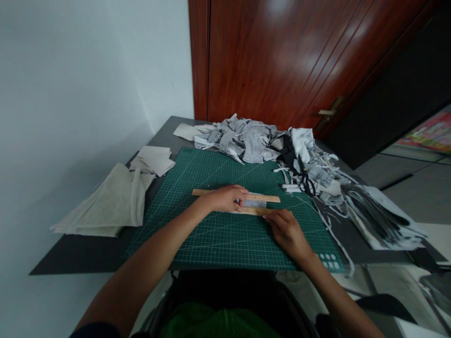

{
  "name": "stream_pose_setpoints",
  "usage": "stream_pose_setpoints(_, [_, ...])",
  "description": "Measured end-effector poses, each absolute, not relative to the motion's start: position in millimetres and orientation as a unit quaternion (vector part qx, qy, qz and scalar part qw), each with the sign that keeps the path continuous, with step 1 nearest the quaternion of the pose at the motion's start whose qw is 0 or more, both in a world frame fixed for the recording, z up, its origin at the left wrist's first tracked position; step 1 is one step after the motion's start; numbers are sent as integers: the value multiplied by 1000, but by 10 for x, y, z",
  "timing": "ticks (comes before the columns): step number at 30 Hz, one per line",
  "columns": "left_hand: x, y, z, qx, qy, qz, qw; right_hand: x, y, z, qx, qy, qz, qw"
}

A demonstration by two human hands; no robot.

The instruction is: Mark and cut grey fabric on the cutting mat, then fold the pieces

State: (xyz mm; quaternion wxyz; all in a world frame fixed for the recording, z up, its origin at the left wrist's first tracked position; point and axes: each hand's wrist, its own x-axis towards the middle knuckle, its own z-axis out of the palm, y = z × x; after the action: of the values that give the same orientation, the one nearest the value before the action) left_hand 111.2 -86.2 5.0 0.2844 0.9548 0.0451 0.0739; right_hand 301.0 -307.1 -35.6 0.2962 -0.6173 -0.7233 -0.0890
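Note:
Two wooden rulers lie crosswise on the green cutting mat [225, 244], the far ruler [269, 199] a little above the near ruler [252, 211]. Between and under them shows a small piece of grey fabric [257, 204]. My left hand [227, 198] is bent over the far ruler, fingers curled down on it, with the thumb side close to the near ruler; its palm hides part of both. At the near ruler's right end, my right hand [286, 230] pinches the tip between thumb and fingers.
A heap of grey fabric scraps [252, 141] lies along the back. Black scissors [306, 180] rest on scraps at the right, near a stack of folded cloth [384, 218]. Cream cloth [120, 202] lies on the left. A loose white strip [333, 234] trails over the mat's right edge.

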Motion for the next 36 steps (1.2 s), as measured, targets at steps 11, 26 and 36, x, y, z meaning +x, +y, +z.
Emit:
stream_pose_setpoints(11, [1141, -849, 25, 962, 14, 74, 263, 2993, -3054, -355, -621, -730, -116, 260])
stream_pose_setpoints(26, [1127, -852, 23, 962, 8, 78, 262, 2810, -2863, -350, -593, -751, -79, 278])
stream_pose_setpoints(36, [1124, -869, 68, 958, 10, 80, 275, 2739, -2900, -299, -604, -753, -132, 226])
